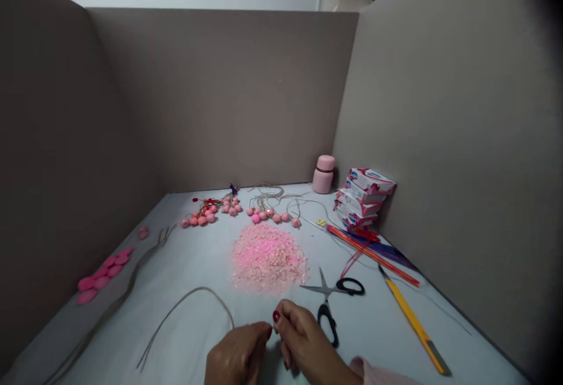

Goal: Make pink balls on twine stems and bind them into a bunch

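Note:
Both my hands meet at the bottom middle of the table, fingertips pinched together. My left hand [237, 355] and my right hand [305, 344] are closed on the end of a thin tan cord [200, 292] that loops away to the left across the table. Just beyond my fingers lies a heap of tiny pink beads [268, 259]. Black-handled scissors [332, 297] lie open right beside my right hand.
Strung pink balls [272, 216] and a second cluster [211, 212] lie at the back, with more tan cords [132, 279] and pink discs [103, 273] on the left. A yellow utility knife [413, 320], coloured strips [373, 251], stacked boxes [363, 197] and a pink jar [324, 174] stand right. Grey partition walls enclose the table.

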A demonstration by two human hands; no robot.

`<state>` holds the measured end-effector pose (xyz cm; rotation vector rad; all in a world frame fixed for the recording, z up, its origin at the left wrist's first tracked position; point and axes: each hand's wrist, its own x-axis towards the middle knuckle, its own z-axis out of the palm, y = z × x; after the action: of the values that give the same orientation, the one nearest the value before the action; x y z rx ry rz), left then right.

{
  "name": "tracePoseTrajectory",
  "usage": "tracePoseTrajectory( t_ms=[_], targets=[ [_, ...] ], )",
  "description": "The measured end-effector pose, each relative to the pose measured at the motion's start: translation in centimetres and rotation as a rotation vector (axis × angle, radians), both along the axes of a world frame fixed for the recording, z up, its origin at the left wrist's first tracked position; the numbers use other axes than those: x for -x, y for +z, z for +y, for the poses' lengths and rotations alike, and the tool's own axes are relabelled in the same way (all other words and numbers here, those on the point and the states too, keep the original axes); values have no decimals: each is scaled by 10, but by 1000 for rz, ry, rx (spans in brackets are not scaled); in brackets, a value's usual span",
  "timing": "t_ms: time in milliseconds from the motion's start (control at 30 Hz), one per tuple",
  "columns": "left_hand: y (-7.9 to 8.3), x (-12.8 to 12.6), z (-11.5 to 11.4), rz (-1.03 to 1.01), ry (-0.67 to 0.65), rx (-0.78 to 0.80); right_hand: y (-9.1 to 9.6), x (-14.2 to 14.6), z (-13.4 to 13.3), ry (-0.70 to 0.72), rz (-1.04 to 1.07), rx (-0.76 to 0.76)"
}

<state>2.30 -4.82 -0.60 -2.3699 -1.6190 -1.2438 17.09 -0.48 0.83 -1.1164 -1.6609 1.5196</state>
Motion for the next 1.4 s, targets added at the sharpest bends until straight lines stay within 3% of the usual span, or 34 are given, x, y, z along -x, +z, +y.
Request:
tracePoseTrajectory(
  t_ms=[67, 200, 233, 400, 667, 833, 933, 1000, 1067, 1200, 1333, 1400],
  targets=[
    [8, 9, -1, -31, 13, -12, -3, -2, 1, -3, -36, -14],
    [10, 36, 2, -173, 307, 38, -6, -8, 1, -15, -134, -136],
    [7, 43, 3, -157, 330, 77, -5, -9, 1, -26, -158, -188],
    [-2, 61, 8, 57, 232, 317, -1, -11, 1, -160, -250, -430],
    [29, 51, -8, -4, 222, 375, 12, -14, -3, -358, -4, -673],
    [59, 34, -19, -221, 170, 407, 14, -8, -6, -340, 18, -595],
    [79, 19, -21, -469, 32, 437, 14, 3, -13, -117, -26, -544],
    [93, 11, -24, -527, -56, 450, 12, 12, -17, 70, -33, -529],
    [106, 5, -28, -593, -84, 404, 10, 20, -19, 158, -21, -510],
    [123, 10, -35, -868, 27, 232, 7, 22, -15, 126, 17, -374],
    [127, 22, -28, -1062, 63, 202, 5, 19, -9, 83, 170, -126],
    [129, 27, -19, -1083, 60, 194, 3, 19, -6, 36, 192, -112]
  ],
)
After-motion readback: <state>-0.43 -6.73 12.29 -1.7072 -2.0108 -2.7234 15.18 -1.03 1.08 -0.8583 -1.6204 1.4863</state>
